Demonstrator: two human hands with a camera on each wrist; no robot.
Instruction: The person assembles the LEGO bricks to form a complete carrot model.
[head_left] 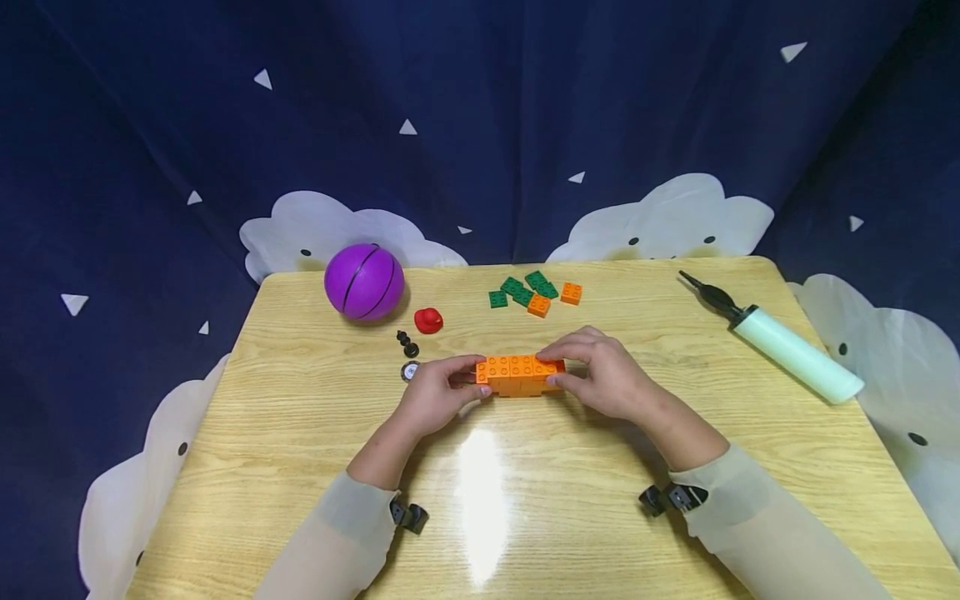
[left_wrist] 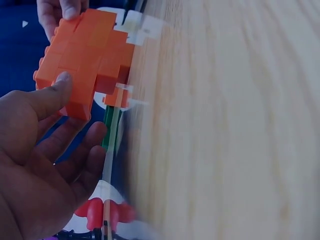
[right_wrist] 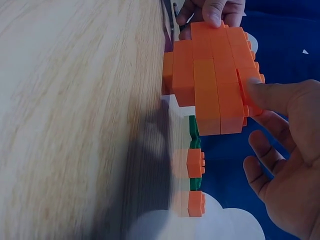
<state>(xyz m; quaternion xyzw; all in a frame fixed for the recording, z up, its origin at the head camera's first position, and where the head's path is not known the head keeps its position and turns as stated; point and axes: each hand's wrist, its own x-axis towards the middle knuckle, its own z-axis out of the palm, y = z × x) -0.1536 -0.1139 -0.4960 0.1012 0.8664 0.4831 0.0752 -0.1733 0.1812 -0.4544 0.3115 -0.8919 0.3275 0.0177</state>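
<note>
An orange structure of stacked toy building bricks (head_left: 517,373) stands on the table between the two hands, studs upward and narrower at its base. My left hand (head_left: 435,398) pinches its left end, thumb on the near side and fingers behind. At the opposite end my right hand (head_left: 613,382) pinches an orange brick (right_wrist: 248,92) of the top row. In the right wrist view a thin gap shows beside that brick, which sits slightly tilted. The lower fingers of both hands are loosely bent, away from the bricks.
Behind lie several green bricks (head_left: 517,289) and two loose orange bricks (head_left: 572,293). Leftward are a purple ball (head_left: 364,282), a red rubber duck (head_left: 428,321), a black chess piece (head_left: 408,344) and a round disc (head_left: 409,371). A hand pump (head_left: 795,354) lies right.
</note>
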